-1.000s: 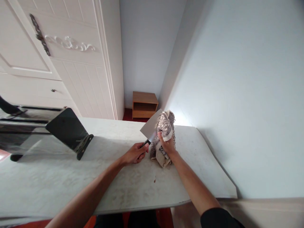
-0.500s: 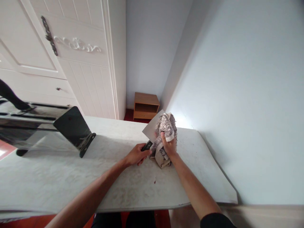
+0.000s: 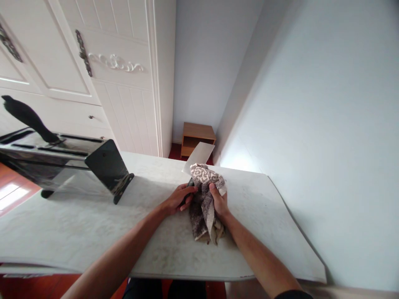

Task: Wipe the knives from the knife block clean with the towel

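At mid-frame, right hand [image 3: 219, 202] drags the clutched cloth [image 3: 204, 203] down, baring the cleaver [image 3: 198, 154] blade; left hand [image 3: 178, 197] clamps its handle.

I see white table [image 3: 93, 224], dusty top. Black metal rack [image 3: 62, 160] stands at its far left corner. Cloth [image 3: 202, 207] hangs down onto its middle.

Left hand [image 3: 178, 198] grips the dark handle of a cleaver [image 3: 198, 154], blade angled up and away. Right hand [image 3: 218, 202] presses a patterned grey cloth [image 3: 203, 203] against the blade's base. Both work over the pale table [image 3: 77, 224]; a black knife rack [image 3: 65, 160] stands at left.
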`<control>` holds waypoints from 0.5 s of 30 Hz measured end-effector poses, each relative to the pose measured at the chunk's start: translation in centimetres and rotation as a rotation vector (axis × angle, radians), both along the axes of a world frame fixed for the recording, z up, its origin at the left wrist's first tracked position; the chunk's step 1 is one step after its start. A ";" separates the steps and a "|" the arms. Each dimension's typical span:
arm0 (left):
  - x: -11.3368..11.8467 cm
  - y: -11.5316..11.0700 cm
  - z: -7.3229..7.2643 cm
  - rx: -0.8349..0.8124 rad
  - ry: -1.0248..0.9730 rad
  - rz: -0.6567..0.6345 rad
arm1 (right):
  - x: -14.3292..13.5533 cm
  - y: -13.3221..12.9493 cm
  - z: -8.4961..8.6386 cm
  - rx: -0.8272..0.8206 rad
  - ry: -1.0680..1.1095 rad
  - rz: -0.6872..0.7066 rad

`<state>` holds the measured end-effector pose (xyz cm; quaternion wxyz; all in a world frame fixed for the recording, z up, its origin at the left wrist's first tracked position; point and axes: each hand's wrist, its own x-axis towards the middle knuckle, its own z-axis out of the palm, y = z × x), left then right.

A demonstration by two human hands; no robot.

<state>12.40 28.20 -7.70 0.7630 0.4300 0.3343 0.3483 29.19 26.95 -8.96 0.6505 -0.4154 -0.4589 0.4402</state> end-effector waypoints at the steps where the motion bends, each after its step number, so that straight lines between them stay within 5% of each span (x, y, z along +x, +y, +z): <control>1: 0.0 0.0 0.0 -0.003 -0.009 0.000 | -0.2 0.0 0.1 -0.016 0.035 0.006; 6: 0.4 -0.4 0.1 0.080 0.082 0.032 | -0.1 0.3 0.3 0.001 0.082 -0.007; 15: 1.0 -0.8 -0.8 0.412 0.525 0.255 | 0.2 -0.7 1.2 0.241 -0.604 0.100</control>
